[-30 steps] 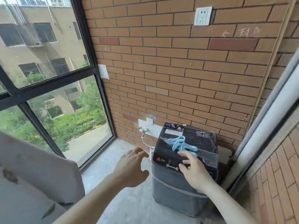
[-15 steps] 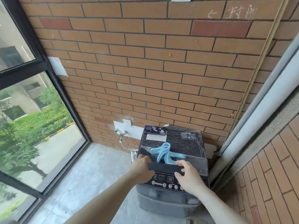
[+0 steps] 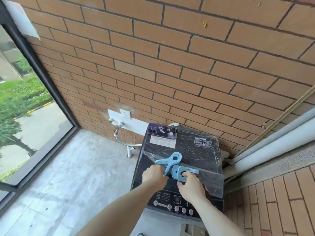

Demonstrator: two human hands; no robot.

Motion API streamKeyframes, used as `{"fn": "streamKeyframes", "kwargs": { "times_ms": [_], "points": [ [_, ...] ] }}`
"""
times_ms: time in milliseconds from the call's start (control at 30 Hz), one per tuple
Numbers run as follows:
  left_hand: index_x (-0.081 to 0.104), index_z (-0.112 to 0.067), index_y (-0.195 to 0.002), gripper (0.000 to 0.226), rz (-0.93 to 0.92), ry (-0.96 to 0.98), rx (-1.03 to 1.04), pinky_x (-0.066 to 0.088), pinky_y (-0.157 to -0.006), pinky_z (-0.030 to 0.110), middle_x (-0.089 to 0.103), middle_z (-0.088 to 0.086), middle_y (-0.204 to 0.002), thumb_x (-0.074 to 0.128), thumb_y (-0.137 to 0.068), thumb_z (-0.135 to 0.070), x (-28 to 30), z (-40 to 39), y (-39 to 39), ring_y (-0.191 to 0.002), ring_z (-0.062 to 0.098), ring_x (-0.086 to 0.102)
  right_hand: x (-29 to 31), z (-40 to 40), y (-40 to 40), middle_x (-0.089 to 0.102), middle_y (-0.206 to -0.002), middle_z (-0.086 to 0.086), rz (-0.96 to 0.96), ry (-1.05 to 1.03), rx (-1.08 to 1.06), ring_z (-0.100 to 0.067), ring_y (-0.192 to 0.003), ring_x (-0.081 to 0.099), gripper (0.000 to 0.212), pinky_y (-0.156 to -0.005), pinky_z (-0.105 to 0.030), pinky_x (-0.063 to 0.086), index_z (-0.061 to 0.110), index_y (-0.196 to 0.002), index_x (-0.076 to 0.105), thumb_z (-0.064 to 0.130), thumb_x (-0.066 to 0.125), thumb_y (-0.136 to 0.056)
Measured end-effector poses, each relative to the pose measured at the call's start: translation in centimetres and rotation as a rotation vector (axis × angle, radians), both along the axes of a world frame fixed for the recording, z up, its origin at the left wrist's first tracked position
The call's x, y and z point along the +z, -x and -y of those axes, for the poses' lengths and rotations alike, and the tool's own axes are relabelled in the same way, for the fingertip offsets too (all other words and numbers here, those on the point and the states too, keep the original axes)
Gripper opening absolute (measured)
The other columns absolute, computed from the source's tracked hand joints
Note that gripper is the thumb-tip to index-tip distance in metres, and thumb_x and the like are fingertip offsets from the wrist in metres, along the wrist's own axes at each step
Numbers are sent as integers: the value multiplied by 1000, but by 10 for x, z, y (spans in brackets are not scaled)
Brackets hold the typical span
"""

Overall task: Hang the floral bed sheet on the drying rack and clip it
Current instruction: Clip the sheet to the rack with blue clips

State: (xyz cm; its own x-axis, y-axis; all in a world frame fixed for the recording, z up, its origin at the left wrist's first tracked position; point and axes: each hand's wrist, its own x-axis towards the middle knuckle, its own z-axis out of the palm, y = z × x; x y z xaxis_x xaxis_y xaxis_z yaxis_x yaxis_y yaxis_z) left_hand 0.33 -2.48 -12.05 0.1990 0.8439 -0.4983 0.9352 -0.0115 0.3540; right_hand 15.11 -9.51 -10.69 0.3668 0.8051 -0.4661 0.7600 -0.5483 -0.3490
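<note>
While both grips pinch blue clips on washer, sheet unseen.

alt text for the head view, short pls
Both hands reach onto a dark washing machine: the left hand and the right hand each grasp a large light-blue clip lying on its lid. A phone rests at the back, by the brick wall.

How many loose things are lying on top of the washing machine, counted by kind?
Large light-blue plastic clips: 2, one at the left hand, one at the right hand
Dark purple phone: 1
Total: 3, all on the black washing machine.
</note>
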Motion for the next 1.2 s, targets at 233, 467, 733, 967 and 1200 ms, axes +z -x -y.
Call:
{"fn": "streamKeyframes", "kwargs": {
  "times_ms": [233, 467, 733, 967, 1200],
  "points": [
    [68, -21, -90, 15, 121, -121, 107, 45, -65, 32, 63, -5, -94, 56, -92, -29, -4, 7, 6, -78, 24, 60, -23, -3, -4, 69, -123, 7, 37, 34, 23, -20, -107, 65, 24, -83, -34, 55, 33, -122, 66, 32, 58, -100],
    [71, -23, -94, 18, 237, -245, 212, 48, -59, 32, 61, -8, -100, 58, -96, -36, 30, 50, 48, -78, 18, 62, -3, 14, -6, 58, -140, -1, -159, 179, 59, -19, -112, 56, 47, -89, -29, 45, 25, -132, 56, 24, 68, -86],
    [68, -24, -97, 18, 175, -373, 335, 41, -52, 23, 62, -8, -106, 58, -100, -39, 70, 138, 96, -72, 10, 56, -12, 51, 7, 65, -123, 0, 82, 74, 310, -23, -95, 67, 40, -75, -30, 54, 27, -128, 56, 17, 60, -89],
    [61, -28, -98, 15, 65, -559, 458, 41, -91, 30, 54, -10, -121, 56, -96, -43, 117, 262, 164, -107, 15, 49, 49, 90, 66, 70, -85, 7, -105, -168, 489, -25, -83, 66, 12, -72, -37, 52, 32, -84, 62, 36, 56, -94],
    [54, -27, -82, 17, 72, -723, 756, 35, -98, 36, 45, -7, -139, 63, -90, -39, 175, 396, 281, -129, 20, 37, 155, 146, 195, 69, -80, 10, -422, -401, 837, -14, -74, 63, 13, -65, -33, 45, 31, -89, 63, 38, 61, -100]
  ]
}}
